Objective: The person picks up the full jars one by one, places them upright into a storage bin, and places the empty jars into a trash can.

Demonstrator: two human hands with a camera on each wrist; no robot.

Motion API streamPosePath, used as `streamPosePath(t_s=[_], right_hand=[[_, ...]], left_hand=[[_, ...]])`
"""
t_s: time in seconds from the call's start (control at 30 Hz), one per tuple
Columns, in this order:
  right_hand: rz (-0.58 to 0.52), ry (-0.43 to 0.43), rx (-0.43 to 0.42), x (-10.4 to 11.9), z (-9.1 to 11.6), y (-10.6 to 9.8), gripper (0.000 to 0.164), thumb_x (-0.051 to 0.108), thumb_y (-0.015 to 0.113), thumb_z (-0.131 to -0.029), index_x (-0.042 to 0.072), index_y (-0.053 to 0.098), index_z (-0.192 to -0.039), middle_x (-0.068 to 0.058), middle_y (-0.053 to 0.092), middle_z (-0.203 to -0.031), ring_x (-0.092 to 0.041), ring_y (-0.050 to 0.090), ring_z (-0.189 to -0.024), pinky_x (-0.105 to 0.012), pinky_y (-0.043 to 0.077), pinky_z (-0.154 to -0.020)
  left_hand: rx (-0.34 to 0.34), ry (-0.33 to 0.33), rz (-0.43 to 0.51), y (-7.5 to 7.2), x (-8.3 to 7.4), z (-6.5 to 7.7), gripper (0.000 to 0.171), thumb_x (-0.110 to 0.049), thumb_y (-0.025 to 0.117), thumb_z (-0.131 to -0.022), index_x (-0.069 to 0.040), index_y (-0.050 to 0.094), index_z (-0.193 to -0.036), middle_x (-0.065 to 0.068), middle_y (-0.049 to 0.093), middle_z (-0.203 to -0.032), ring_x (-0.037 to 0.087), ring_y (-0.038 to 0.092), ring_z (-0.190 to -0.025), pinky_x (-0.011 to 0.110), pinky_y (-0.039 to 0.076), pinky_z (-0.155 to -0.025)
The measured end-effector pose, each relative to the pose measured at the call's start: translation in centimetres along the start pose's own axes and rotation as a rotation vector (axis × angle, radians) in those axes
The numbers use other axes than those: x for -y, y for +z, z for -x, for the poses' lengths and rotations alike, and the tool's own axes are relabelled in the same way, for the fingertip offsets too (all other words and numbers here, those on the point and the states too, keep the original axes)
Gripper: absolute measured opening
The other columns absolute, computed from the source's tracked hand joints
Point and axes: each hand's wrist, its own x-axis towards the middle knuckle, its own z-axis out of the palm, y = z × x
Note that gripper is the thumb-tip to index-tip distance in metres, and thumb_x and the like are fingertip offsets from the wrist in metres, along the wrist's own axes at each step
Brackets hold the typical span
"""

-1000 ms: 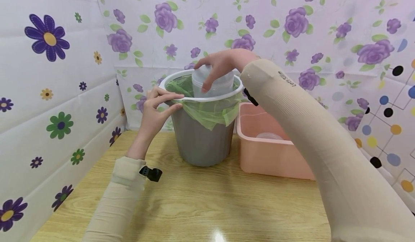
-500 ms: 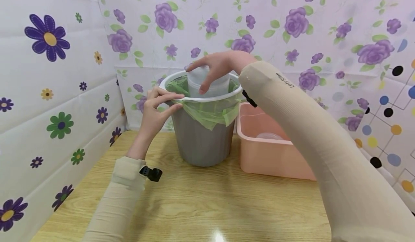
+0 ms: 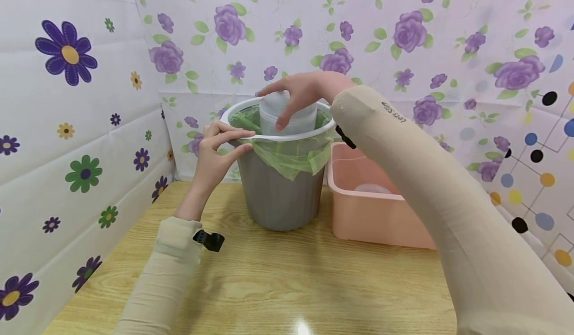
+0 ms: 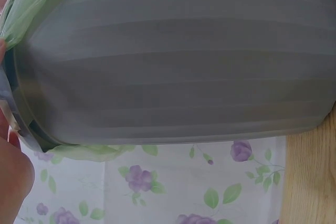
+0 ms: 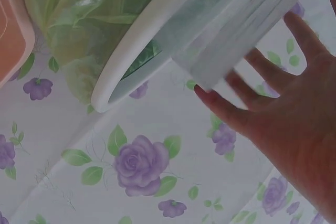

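Note:
A grey trash bin [image 3: 280, 200] with a white rim [image 3: 287, 137] stands on the table, a green bag [image 3: 291, 158] folded over its edge. My left hand [image 3: 211, 150] pinches the near left side of that rim, thumb below and fingers on top. Across the bin's mouth, my right hand [image 3: 305, 90] grips a clear plastic container [image 3: 293, 118] from above. The container's lower part is hidden inside the bin. In the right wrist view, spread fingers lie along the container [image 5: 231, 35]. The bin's side [image 4: 184, 61] fills most of the left wrist view.
Right of the bin stands a pink tub [image 3: 376, 220] with a clear round piece [image 3: 373, 188] inside, partly hidden by my right arm. A wooden table [image 3: 278, 285] lies in front. Flowered cloth walls [image 3: 179, 6] rise behind and at the left.
My right hand and the container have shifted slightly left within the bin's mouth since a second ago, and hold nearly still over the last half second. My left hand has not moved.

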Motion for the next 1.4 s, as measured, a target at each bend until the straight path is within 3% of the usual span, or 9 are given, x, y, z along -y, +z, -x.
streamPosePath(t_s=[0.17, 0.37, 0.7, 0.83, 0.93, 1.1, 1.27, 1.4], right_hand=[[-0.005, -0.019, -0.026, -0.4, 0.2, 0.1, 0.102, 0.069, 0.07, -0.077, 0.047, 0.01, -0.156, 0.009, 0.005, -0.168, -0.024, 0.0, -0.157, -0.059, 0.012, -0.123], [-0.002, -0.011, -0.04, -1.2, 0.7, 0.6, 0.099, 0.07, 0.067, -0.079, 0.048, 0.01, -0.156, 0.006, -0.001, -0.169, -0.025, -0.01, -0.156, -0.061, 0.006, -0.122], [-0.04, -0.021, -0.079, -2.3, 1.5, 1.7, 0.093, 0.07, 0.064, -0.081, 0.052, 0.01, -0.155, 0.004, 0.001, -0.169, -0.027, -0.005, -0.157, -0.063, 0.006, -0.121], [-0.045, -0.024, -0.115, -2.6, 2.0, 2.0, 0.092, 0.068, 0.064, -0.084, 0.047, 0.011, -0.157, 0.004, 0.004, -0.169, -0.028, -0.004, -0.157, -0.063, 0.005, -0.122], [-0.053, -0.034, -0.155, -2.9, 2.4, 2.2, 0.092, 0.066, 0.064, -0.084, 0.043, 0.013, -0.158, 0.003, 0.007, -0.169, -0.029, -0.002, -0.157, -0.062, 0.006, -0.122], [-0.091, -0.06, -0.264, -3.9, 3.3, 3.0, 0.083, 0.06, 0.059, -0.091, 0.038, 0.017, -0.158, 0.002, 0.013, -0.168, -0.028, 0.005, -0.156, -0.059, 0.01, -0.123], [-0.155, -0.025, -0.438, -4.8, 4.5, 4.6, 0.072, 0.055, 0.051, -0.098, 0.031, 0.02, -0.159, 0.0, 0.02, -0.166, -0.028, 0.01, -0.156, -0.056, 0.011, -0.124], [-0.197, 0.041, -0.604, -4.8, 6.1, 6.3, 0.069, 0.054, 0.048, -0.1, 0.028, 0.024, -0.158, -0.004, 0.023, -0.165, -0.032, 0.013, -0.155, -0.058, 0.015, -0.122]], left_hand=[[0.004, 0.003, 0.001, 0.1, 0.1, 0.0, 0.025, 0.006, 0.074, -0.082, 0.004, 0.074, -0.106, 0.024, 0.055, -0.103, 0.008, 0.037, -0.103, 0.034, 0.023, -0.096], [0.007, 0.001, 0.006, 0.3, 0.2, -0.1, 0.024, 0.006, 0.074, -0.082, 0.004, 0.074, -0.106, 0.024, 0.054, -0.103, 0.005, 0.038, -0.104, 0.034, 0.025, -0.097], [0.008, 0.011, 0.022, 0.4, 0.1, 0.0, 0.025, 0.007, 0.074, -0.081, 0.005, 0.074, -0.106, 0.024, 0.054, -0.101, 0.005, 0.04, -0.102, 0.032, 0.025, -0.096], [0.009, 0.01, 0.02, 0.2, 0.0, -0.1, 0.025, 0.008, 0.074, -0.081, 0.006, 0.074, -0.106, 0.024, 0.054, -0.101, 0.006, 0.04, -0.102, 0.031, 0.025, -0.096], [0.02, 0.0, -0.001, -0.1, 0.9, -0.2, 0.026, 0.007, 0.075, -0.081, 0.002, 0.075, -0.107, 0.021, 0.056, -0.103, 0.004, 0.04, -0.103, 0.031, 0.026, -0.096], [0.064, -0.02, -0.075, -1.1, 2.4, -0.1, 0.029, -0.001, 0.077, -0.082, -0.01, 0.077, -0.109, 0.009, 0.059, -0.105, 0.002, 0.042, -0.101, 0.031, 0.025, -0.094], [0.087, -0.048, -0.139, -1.7, 1.6, 0.5, 0.024, -0.007, 0.076, -0.085, -0.015, 0.078, -0.108, 0.005, 0.058, -0.102, 0.005, 0.041, -0.097, 0.033, 0.026, -0.089], [0.071, 0.017, -0.188, -1.4, 0.3, 0.6, 0.022, -0.009, 0.076, -0.087, -0.014, 0.077, -0.108, 0.009, 0.059, -0.103, 0.013, 0.044, -0.097, 0.034, 0.027, -0.09]])
